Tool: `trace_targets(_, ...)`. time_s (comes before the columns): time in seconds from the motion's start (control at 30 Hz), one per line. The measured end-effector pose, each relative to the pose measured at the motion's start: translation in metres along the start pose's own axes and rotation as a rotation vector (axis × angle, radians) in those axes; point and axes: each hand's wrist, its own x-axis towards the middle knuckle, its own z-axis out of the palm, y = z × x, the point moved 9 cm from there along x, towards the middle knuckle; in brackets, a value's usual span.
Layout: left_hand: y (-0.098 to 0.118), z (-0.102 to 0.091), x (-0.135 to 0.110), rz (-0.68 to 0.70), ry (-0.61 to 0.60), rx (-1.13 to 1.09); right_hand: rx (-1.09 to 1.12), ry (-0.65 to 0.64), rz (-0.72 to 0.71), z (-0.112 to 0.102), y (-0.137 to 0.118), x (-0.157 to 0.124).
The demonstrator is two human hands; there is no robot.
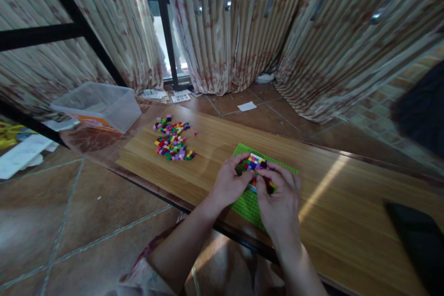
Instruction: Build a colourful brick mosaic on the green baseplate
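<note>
A green baseplate (pixel 248 203) lies on the low wooden table (pixel 215 148) in front of me. A patch of small coloured bricks (pixel 255 162) is stuck on it. My left hand (pixel 229 182) rests at the patch's left edge, fingers curled against the bricks. My right hand (pixel 279 199) lies over the patch's near right part, fingers bent and pressing down on the bricks. Both hands hide part of the patch. A loose heap of small coloured bricks (pixel 172 141) lies on the table, far to the left of my hands.
A clear plastic tub (pixel 100 106) stands at the table's far left corner. A dark flat object (pixel 419 240) lies at the right. Striped curtains (pixel 243 27) hang behind. Papers (pixel 21 155) lie on the tiled floor at the left.
</note>
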Motion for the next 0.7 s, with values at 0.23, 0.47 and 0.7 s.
trace_targets(0.23, 0.0021, 0.0014, -0.0017, -0.041, 0.016, 0.03, 0.01, 0.059, 0.028, -0.0023, -0.0003, -0.0003)
trace_targets(0.47, 0.0084, 0.0007, -0.0019, -0.024, 0.044, 0.034, 0.038, 0.067, 0.014, -0.0043, 0.0005, -0.0021)
trace_targets(0.7, 0.0067, 0.003, -0.0025, 0.003, 0.027, 0.013, 0.056, 0.059, 0.004, -0.004, 0.0025, -0.0033)
